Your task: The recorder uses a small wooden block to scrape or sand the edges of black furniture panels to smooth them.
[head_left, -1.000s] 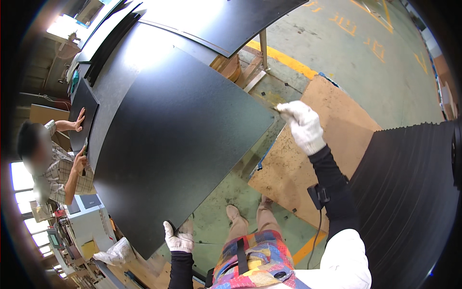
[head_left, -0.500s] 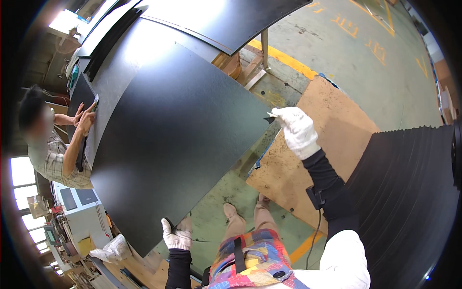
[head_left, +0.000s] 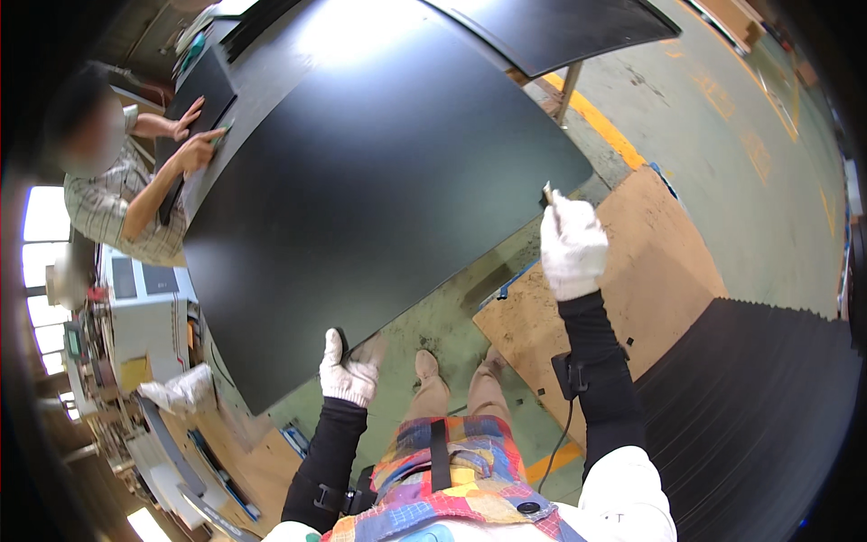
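A large black sheet (head_left: 388, 181) with a smooth, dull sheen spreads before me, its near edge sticking out over the floor. My left hand (head_left: 350, 366), in a white glove, grips that edge, thumb on top and fingers partly hidden beneath. Along the same edge, near the rounded right corner, my right hand (head_left: 574, 244) is closed, also gloved. A small tool (head_left: 548, 191) with a pale and dark tip pokes out of its fingers against the edge; its exact kind is unclear.
Across the sheet, at left, a co-worker's hands (head_left: 194, 149) work on a dark panel (head_left: 199, 95). Another black sheet (head_left: 569, 32) lies beyond. A brown board (head_left: 623, 235) is at right, beside a stack of black sheets (head_left: 750, 388). A grey machine (head_left: 149, 316) stands left.
My right hand has left the sheet's right corner, which now shows bare, and is nearer to me along the edge. My left hand still grips the sheet. The whole view has shifted.
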A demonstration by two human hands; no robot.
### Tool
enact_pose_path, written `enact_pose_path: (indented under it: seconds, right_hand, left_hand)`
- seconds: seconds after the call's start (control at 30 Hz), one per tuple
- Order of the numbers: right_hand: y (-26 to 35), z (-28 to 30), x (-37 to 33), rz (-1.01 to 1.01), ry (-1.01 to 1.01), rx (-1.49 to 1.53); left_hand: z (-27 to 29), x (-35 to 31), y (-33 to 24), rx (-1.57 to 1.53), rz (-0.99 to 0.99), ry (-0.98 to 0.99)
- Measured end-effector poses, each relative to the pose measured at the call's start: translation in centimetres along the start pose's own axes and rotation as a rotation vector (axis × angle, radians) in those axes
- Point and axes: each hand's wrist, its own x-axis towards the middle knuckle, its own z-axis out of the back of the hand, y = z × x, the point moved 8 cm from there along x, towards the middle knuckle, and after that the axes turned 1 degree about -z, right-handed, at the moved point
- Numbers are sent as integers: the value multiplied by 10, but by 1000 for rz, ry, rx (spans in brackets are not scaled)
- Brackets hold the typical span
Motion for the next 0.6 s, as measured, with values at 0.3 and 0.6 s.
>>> enact_pose_path:
  seconds: [0.3,0.6]
  right_hand:
    - [190,-19,-115,360,360,468]
    - [93,0,-68,-28,129,182]
  left_hand:
    - [4,0,6,-77,30,-26]
    - [176,-41,-115,-141,-109,-205]
